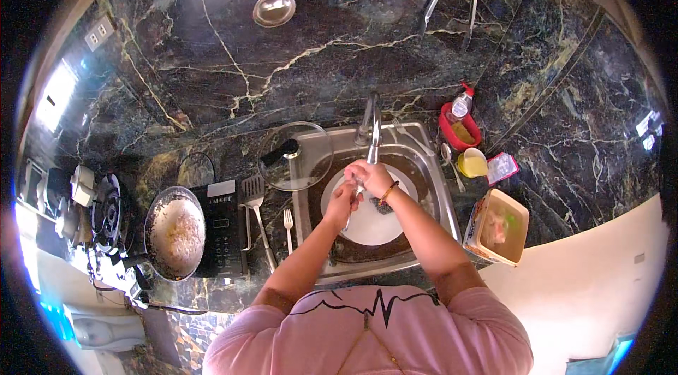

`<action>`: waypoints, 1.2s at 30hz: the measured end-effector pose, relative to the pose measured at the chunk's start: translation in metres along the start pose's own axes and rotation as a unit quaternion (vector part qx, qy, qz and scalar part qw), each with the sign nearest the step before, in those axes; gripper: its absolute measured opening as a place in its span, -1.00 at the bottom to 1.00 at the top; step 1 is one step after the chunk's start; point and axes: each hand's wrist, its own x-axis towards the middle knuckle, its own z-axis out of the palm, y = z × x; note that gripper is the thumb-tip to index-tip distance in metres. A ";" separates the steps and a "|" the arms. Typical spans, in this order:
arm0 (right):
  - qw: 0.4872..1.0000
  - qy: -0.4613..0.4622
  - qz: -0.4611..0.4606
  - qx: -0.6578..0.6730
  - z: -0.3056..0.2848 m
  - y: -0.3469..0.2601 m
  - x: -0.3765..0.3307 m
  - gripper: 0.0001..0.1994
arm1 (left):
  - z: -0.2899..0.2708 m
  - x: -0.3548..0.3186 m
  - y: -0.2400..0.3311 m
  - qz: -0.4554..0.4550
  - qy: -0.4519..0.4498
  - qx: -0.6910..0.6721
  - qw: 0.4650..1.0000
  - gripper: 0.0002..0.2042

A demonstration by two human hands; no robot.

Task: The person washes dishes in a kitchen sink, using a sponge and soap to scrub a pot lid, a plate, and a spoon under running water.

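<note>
Both my hands are together under the faucet, over the metal sink. My left hand is closed, its fingers wrapped round something slim and shiny that I cannot make out. Just above it, my right hand is closed too, fingers bent in against the left; what they grip, if anything, is hidden. A white plate lies in the sink below my hands. On the plate, by my right wrist, rests a dark scouring pad.
A glass lid overlaps the sink's left rim. Left of the sink are a slotted turner, a fork and a frying pan on a black cooktop. At right stand a red container and a tub of liquid.
</note>
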 end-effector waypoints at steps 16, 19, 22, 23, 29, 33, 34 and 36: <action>0.996 0.003 0.005 0.086 -0.001 -0.009 0.002 -0.71 | -0.007 0.001 -0.009 -0.015 -0.088 -0.068 0.994 -0.93; 0.994 0.008 0.021 0.107 -0.001 -0.008 0.003 -0.70 | -0.007 0.002 -0.010 -0.003 -0.109 -0.063 0.992 -0.96; 0.994 0.006 0.013 0.111 0.003 -0.011 0.002 -0.70 | -0.009 0.004 -0.010 0.002 -0.078 -0.029 0.997 -0.95; 0.994 0.001 0.006 0.107 0.004 -0.014 0.000 -0.69 | -0.010 0.003 -0.011 0.004 -0.077 -0.040 0.996 -0.95; 0.988 0.000 0.031 0.151 0.001 -0.014 0.001 -0.66 | -0.003 -0.005 -0.008 0.022 -0.097 -0.066 0.993 -0.94; 0.991 -0.016 0.022 0.133 0.005 -0.009 0.002 -0.73 | -0.010 0.001 -0.010 0.012 -0.068 -0.022 0.997 -0.94; 0.994 -0.018 0.021 0.107 0.006 -0.012 0.002 -0.73 | -0.013 0.003 -0.011 0.008 -0.057 -0.010 0.998 -0.94; 0.996 -0.024 0.026 0.087 0.006 -0.017 0.000 -0.73 | -0.014 0.003 -0.014 0.025 -0.078 -0.041 0.996 -0.94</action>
